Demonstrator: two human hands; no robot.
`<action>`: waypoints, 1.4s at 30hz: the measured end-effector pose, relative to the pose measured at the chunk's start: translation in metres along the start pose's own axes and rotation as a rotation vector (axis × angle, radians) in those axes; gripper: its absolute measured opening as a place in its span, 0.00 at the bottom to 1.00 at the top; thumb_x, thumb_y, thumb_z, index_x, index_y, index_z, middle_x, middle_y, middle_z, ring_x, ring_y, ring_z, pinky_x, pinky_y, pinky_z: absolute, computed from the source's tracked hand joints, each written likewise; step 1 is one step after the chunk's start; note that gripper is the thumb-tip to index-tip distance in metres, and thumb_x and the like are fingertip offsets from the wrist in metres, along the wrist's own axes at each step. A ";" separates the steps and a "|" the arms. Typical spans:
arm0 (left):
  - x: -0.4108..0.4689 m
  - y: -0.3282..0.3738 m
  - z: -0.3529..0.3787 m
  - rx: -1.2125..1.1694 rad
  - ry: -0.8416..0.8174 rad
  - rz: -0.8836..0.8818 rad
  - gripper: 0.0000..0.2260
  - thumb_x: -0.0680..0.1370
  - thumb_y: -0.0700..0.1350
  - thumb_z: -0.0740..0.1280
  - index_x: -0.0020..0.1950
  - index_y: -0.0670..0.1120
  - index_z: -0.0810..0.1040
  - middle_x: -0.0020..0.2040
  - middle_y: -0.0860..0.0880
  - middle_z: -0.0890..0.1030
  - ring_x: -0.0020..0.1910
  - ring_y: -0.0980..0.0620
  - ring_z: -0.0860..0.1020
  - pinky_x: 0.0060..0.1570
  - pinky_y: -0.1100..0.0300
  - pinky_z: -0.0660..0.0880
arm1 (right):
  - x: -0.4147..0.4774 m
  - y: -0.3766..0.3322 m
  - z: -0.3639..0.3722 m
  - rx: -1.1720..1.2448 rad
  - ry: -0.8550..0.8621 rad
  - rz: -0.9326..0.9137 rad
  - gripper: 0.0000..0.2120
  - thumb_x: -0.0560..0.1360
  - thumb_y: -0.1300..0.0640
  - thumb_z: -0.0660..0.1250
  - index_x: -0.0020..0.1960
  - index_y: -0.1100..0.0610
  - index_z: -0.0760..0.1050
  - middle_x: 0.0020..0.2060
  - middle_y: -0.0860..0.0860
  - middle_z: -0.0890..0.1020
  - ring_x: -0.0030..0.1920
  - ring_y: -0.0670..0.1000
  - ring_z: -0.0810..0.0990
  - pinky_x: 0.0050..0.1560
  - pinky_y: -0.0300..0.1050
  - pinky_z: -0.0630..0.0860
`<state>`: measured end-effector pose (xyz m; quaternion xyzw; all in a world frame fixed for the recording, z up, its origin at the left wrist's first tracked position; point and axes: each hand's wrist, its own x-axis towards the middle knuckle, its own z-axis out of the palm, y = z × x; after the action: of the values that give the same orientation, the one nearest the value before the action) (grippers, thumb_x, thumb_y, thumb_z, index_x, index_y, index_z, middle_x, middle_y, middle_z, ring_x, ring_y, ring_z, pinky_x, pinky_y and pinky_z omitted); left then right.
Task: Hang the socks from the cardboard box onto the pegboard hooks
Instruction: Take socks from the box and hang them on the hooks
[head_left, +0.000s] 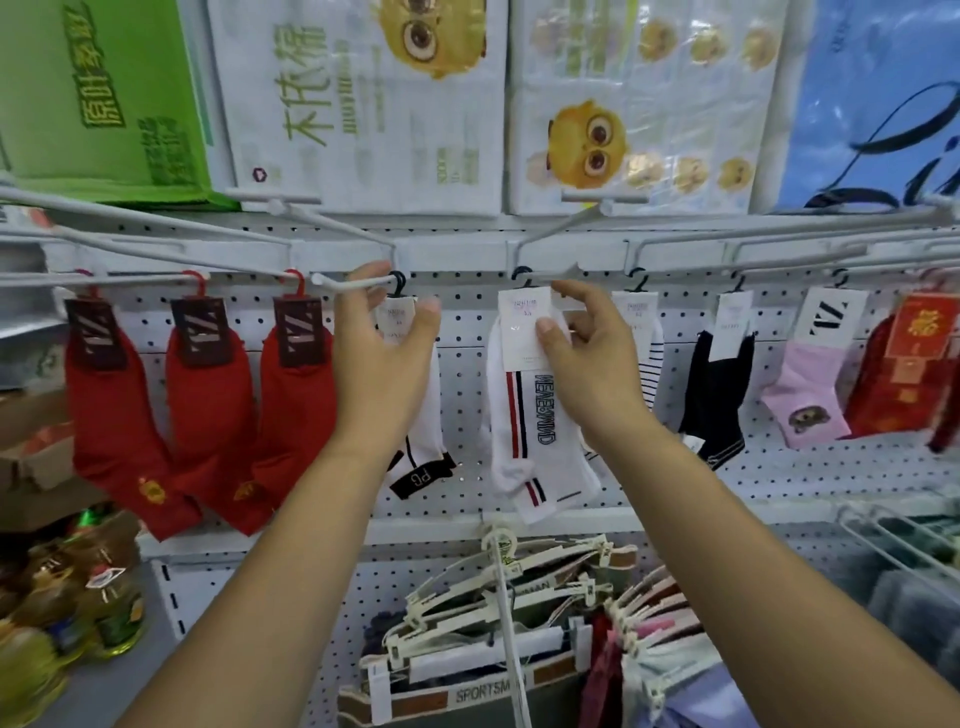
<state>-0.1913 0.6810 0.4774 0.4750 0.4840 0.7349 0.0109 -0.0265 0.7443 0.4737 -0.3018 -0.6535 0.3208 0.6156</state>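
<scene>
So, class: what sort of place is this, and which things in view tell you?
Probably a small shop: labelled red socks hang on white metal pegboard hooks, with plastic-wrapped printed packs stacked above.

On the white pegboard (467, 332), dotted with dark holes, the red socks (208, 415) had maroon cards and gold crests. The black-toed sock (426, 470) was white, and the striped sock (535, 431) was white with red and navy lines. Beyond hung the black sock (719, 395) and the pink sock (805, 400) with its brown bear.
</scene>
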 end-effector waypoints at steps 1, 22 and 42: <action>0.000 -0.001 -0.001 0.006 -0.008 0.007 0.17 0.79 0.46 0.72 0.65 0.54 0.72 0.64 0.56 0.75 0.65 0.64 0.72 0.68 0.58 0.70 | 0.002 0.002 0.002 -0.027 -0.016 -0.014 0.17 0.81 0.60 0.64 0.67 0.45 0.73 0.51 0.52 0.82 0.46 0.52 0.84 0.43 0.45 0.83; -0.050 0.026 -0.034 0.159 -0.136 -0.096 0.23 0.81 0.44 0.69 0.75 0.51 0.68 0.73 0.55 0.72 0.72 0.57 0.70 0.74 0.53 0.66 | -0.016 0.014 -0.036 -0.192 -0.187 -0.049 0.28 0.78 0.55 0.70 0.75 0.44 0.66 0.66 0.48 0.73 0.60 0.46 0.74 0.59 0.47 0.76; -0.422 0.090 -0.115 0.611 -0.162 -0.446 0.15 0.79 0.50 0.71 0.64 0.59 0.74 0.65 0.57 0.77 0.64 0.63 0.72 0.59 0.71 0.65 | -0.335 0.036 -0.174 -0.153 -0.815 0.283 0.27 0.77 0.47 0.70 0.74 0.44 0.67 0.68 0.39 0.70 0.66 0.41 0.71 0.66 0.40 0.70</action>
<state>-0.0008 0.3517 0.2431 0.3959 0.7697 0.4963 0.0668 0.1674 0.5102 0.2463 -0.2820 -0.8171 0.4455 0.2330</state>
